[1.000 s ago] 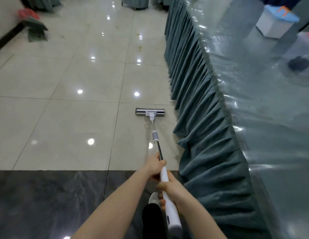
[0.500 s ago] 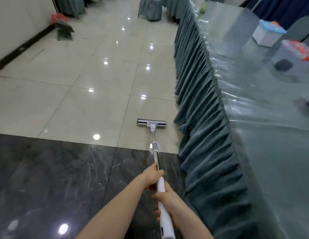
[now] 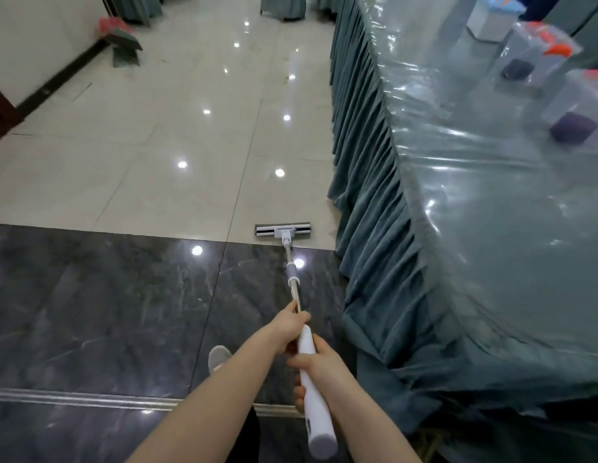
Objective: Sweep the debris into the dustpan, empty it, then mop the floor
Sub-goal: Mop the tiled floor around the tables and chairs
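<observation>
I hold a flat mop point(image 3: 283, 230) by its long handle; the grey head lies flat on the cream tile, just beyond the seam with the dark marble floor point(image 3: 100, 305). My left hand point(image 3: 289, 327) grips the metal shaft higher up. Lower down, my right hand point(image 3: 316, 365) is curled round the white grip. A green dustpan with a red brush point(image 3: 122, 45) leans by the far left wall. Small specks of debris point(image 3: 286, 80) lie on the tiles far ahead.
A long table point(image 3: 484, 202) under clear plastic, with a pleated teal skirt, runs along the right, close to the mop. Plastic boxes point(image 3: 538, 58) stand on it. A metal threshold strip point(image 3: 84, 397) crosses the dark floor near my shoe point(image 3: 218, 357). A wall stands at left.
The mop head has been drawn back toward me along the table skirt, from mid-tile to the seam with the dark marble. I have stepped back; both hands keep their hold.
</observation>
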`<state>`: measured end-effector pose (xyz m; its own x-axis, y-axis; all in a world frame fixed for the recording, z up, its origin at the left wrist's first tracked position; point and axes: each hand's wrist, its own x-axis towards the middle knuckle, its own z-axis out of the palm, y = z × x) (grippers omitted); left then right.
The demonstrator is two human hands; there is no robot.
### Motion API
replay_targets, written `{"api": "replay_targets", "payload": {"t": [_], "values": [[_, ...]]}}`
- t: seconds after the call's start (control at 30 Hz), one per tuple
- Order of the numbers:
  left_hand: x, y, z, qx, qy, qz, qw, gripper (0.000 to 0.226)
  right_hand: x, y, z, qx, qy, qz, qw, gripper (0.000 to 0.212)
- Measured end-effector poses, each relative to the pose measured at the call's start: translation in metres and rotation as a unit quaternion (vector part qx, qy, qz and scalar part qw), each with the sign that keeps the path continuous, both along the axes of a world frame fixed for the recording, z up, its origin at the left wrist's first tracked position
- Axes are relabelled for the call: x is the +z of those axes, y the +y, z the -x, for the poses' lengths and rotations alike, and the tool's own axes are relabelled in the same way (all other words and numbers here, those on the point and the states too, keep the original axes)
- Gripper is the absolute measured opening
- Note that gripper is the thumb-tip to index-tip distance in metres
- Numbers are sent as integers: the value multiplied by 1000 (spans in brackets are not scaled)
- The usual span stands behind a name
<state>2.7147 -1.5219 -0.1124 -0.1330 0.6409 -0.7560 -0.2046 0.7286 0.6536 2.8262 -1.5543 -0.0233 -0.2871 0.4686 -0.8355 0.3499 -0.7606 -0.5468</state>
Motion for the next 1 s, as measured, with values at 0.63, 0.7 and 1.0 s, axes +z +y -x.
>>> {"api": "replay_targets", "payload": {"t": [0.63, 0.7, 1.0], "values": [[-13, 213, 164, 52, 75, -27, 995, 10, -13, 219, 172, 79, -83, -50, 992, 51], [-6, 252, 195, 50, 71, -16, 996, 14, -3, 258, 204, 85, -96, -48, 991, 46], [15, 408, 297, 29, 85, -29, 996, 7, 5, 410, 311, 60, -91, -35, 993, 37]]}}
